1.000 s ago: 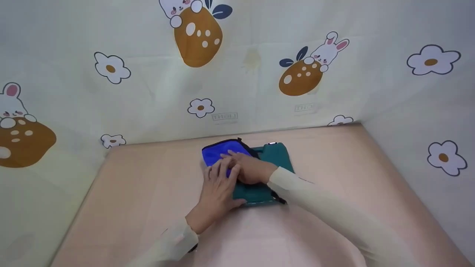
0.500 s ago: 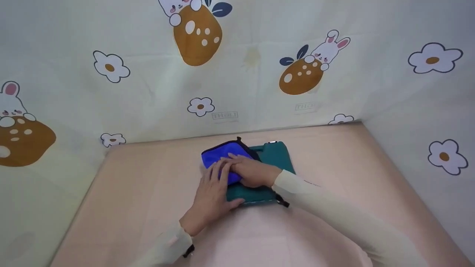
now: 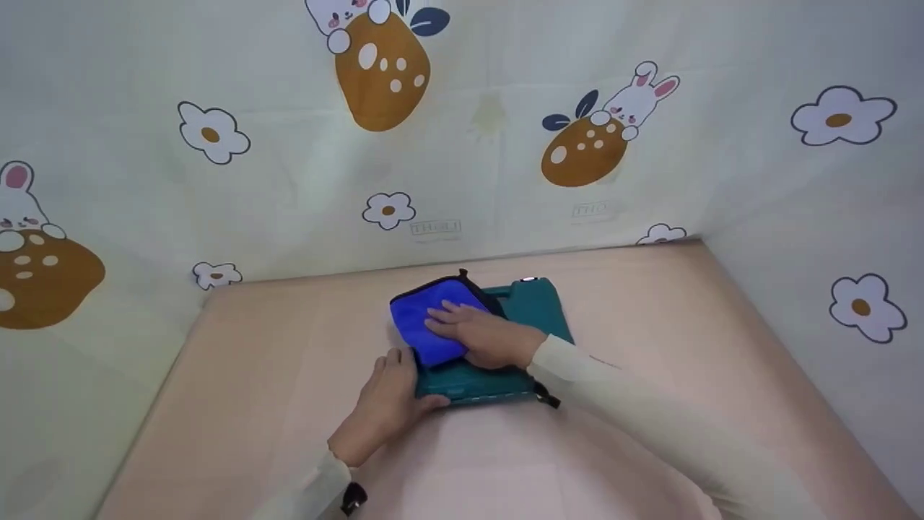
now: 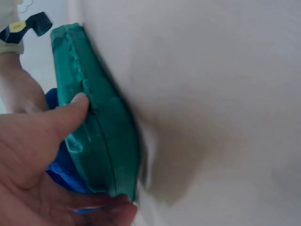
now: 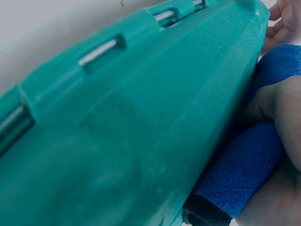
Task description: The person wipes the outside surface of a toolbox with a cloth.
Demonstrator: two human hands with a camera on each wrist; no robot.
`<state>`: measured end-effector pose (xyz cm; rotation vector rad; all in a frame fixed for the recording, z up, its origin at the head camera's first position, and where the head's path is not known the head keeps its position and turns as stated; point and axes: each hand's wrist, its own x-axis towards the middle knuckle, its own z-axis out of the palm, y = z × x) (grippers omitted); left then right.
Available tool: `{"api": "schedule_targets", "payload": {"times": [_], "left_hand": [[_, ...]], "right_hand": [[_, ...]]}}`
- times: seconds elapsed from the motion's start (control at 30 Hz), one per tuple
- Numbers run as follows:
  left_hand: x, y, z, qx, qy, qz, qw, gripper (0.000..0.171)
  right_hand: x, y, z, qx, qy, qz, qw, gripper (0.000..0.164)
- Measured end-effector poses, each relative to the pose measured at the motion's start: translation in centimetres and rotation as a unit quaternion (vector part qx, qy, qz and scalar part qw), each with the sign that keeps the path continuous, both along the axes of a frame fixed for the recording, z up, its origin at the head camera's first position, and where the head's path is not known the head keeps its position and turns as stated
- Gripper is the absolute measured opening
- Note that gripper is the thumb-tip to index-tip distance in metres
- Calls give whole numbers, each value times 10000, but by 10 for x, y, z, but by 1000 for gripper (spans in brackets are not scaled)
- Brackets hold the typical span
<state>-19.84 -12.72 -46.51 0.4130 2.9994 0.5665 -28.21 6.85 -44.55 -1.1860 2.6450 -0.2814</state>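
A teal-green hard plastic case [image 3: 538, 307] with a hinged edge lies flat on the table. On its left part rests a blue fabric zip pouch [image 3: 415, 325] with black edging, slightly askew. My right hand [image 3: 494, 339] holds the pouch at its right side, fingers spread over the top; in the right wrist view the thumb presses into the blue fabric [image 5: 244, 169]. My left hand [image 3: 386, 397] grips the case's near left corner. In the left wrist view its thumb lies on the near edge of the green case [image 4: 101, 127], its fingertips round the corner.
The table [image 3: 274, 375] has a pale peach cover. Behind it and at both sides hangs a light cloth [image 3: 498, 166] printed with rabbits and flowers. Black straps of the wrist cameras [image 3: 354, 498] show at both sleeves.
My left hand has slid left and toward me, off the right hand and pouch, to the case's near left corner. The right hand stays on the pouch with little movement.
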Motion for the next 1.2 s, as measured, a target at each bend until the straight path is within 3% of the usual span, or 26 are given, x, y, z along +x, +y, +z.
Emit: {"api": "schedule_targets", "payload": {"times": [0.27, 0.5, 0.7, 0.9, 1.07, 1.2], "left_hand": [[-2, 0, 2, 572, -506, -152, 9970, 87], [-1, -3, -2, 1068, -233, -540, 9925, 83], [-1, -6, -6, 888, -103, -661, 9938, 66], [1, -7, -7, 783, 88, -799, 9937, 48], [2, -8, -11, 708, 178, -796, 9942, 52], [1, -7, -11, 567, -82, -670, 9961, 72]], "right_hand": [[9, 2, 0, -79, 143, 221, 9996, 67], [28, 13, -2, -217, 435, 595, 9970, 71], [44, 21, -3, -351, 513, 916, 9939, 69], [50, 26, -6, -338, 430, 1179, 9915, 72], [51, 35, -5, -296, 342, 1451, 9884, 75], [54, 45, -7, -511, 84, 1587, 9860, 81]]}}
